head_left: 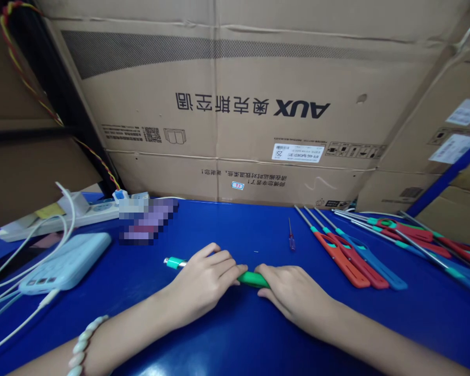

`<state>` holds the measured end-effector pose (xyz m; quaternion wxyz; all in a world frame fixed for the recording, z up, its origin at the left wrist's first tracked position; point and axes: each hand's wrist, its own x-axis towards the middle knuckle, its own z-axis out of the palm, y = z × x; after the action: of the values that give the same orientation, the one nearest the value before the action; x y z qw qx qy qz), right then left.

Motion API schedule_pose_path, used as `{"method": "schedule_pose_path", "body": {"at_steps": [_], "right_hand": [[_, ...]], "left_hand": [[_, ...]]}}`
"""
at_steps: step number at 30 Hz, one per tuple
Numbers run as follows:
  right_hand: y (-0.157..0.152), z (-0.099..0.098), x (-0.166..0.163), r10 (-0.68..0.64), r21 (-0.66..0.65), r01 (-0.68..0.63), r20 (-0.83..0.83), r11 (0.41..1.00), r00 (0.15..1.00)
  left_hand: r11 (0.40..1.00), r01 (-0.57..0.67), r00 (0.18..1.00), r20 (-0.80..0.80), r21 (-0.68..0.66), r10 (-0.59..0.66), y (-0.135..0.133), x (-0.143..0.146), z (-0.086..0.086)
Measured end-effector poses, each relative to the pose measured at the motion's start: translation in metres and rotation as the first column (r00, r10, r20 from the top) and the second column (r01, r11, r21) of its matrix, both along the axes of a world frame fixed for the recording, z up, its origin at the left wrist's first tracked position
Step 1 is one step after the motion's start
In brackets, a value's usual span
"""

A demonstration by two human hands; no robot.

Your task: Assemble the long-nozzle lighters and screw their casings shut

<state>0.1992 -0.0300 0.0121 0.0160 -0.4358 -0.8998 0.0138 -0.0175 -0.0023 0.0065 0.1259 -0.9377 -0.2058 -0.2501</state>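
Both my hands are closed on a long-reach lighter with a green handle (254, 279), held level just above the blue table. My left hand (209, 282) wraps around its middle, so much of the body is covered. A teal collar (176, 262) and a short metal tip stick out to the left of that hand. The fingers of my right hand (295, 295) grip the right end of the green handle. Between the two hands a short stretch of green shows. Beyond them lies a small screwdriver (292, 241) with a purple handle.
Several red, orange and blue lighters (347, 258) lie at the right, more behind them. At the left are a light-blue power bank (68, 261) with white cables, a power strip (97, 208) and a blurred purple item (151, 222). A cardboard sheet (235, 68) stands behind the table (227, 224).
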Motion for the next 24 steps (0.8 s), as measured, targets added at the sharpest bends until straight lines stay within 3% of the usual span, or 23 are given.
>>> {"method": "schedule_pose_path", "body": {"at_steps": [7, 13, 20, 24], "right_hand": [[0.009, 0.0, 0.007, 0.027, 0.082, -0.031, 0.045, 0.996, 0.999], [0.032, 0.006, 0.033, -0.05, 0.134, 0.045, 0.032, 0.99, 0.998], [0.041, 0.008, 0.04, -0.038, 0.124, 0.029, 0.068, 0.992, 0.997], [0.04, 0.005, 0.04, 0.0, 0.119, -0.006, 0.048, 0.993, 0.999]], "left_hand": [[0.998, -0.036, 0.999, -0.006, -0.054, 0.036, 0.008, -0.009, 0.01], [0.956, -0.283, 0.959, -0.005, -0.075, 0.284, 0.034, -0.036, 0.029], [0.922, -0.386, 0.907, -0.177, 0.008, 0.382, 0.049, -0.045, 0.021], [0.909, -0.416, 0.879, -0.261, -0.014, 0.398, 0.046, -0.042, 0.018]]}}
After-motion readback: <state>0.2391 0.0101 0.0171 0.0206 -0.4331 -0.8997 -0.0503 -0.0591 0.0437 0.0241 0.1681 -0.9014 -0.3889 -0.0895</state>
